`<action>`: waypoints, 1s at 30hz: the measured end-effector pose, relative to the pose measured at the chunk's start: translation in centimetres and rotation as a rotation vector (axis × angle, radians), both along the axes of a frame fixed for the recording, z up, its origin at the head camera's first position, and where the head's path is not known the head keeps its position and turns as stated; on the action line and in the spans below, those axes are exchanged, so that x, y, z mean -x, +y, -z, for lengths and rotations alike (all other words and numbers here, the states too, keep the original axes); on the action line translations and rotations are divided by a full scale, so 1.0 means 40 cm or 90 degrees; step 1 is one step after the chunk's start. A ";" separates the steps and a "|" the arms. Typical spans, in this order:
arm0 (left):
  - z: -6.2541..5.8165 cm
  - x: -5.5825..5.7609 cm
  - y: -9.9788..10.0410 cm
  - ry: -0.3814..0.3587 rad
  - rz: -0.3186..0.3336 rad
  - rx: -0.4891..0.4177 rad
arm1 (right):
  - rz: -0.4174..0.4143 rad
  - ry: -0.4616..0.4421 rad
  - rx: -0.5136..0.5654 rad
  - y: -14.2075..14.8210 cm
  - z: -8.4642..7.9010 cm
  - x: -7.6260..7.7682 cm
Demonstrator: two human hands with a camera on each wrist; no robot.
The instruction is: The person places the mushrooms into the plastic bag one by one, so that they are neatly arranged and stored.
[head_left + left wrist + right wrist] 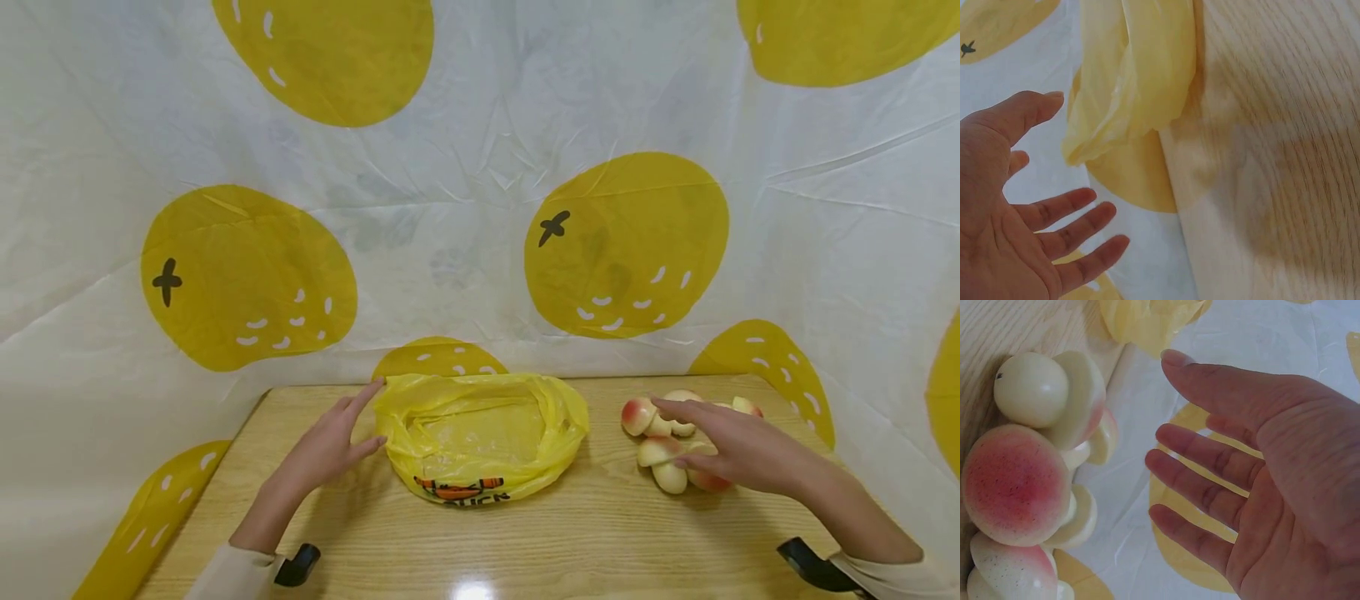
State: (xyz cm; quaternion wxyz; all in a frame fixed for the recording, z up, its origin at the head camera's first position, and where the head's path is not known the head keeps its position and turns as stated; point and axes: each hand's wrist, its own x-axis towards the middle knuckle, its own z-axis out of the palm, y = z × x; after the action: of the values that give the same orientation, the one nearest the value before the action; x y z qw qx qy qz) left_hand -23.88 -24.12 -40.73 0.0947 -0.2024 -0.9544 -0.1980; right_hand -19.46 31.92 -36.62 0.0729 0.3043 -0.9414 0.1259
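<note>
A yellow plastic bag point(528, 483) with a rolled-down rim and a printed crayon picture sits on the table, its mouth facing up. My left hand point(326, 446) is at the bag's left side, fingers spread, fingertips right at the rim. In the left wrist view that hand point(1019, 219) holds nothing, and the bag point(1147, 69) hangs beyond the thumb. Over a pile of cream toy mushrooms point(670, 477) with reddish caps, my right hand point(738, 442) is held with loosely extended fingers. In the right wrist view the mushrooms point(1016, 484) lie beside its empty palm point(1279, 512).
The pale wooden table point(480, 550) ends at a white curtain point(442, 267) printed with large yellow fruit, which also closes off both sides. A dark band point(297, 565) sits on the left wrist and another band point(813, 567) on the right.
</note>
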 end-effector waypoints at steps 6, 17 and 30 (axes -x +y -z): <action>0.009 0.029 0.000 -0.080 0.028 -0.067 | 0.004 -0.002 -0.009 0.016 0.011 0.002; 0.017 0.060 0.013 -0.123 0.019 -0.117 | 0.017 -0.049 -0.013 0.035 0.036 0.011; 0.031 0.063 0.017 -0.120 0.024 -0.136 | 0.001 -0.020 0.000 0.013 0.073 0.035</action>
State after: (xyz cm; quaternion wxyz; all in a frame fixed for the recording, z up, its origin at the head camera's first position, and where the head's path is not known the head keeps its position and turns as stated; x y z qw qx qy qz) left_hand -26.41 -23.43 -41.96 0.0218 -0.1897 -0.9285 -0.3186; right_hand -20.84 32.43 -39.53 0.0585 0.3014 -0.9427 0.1305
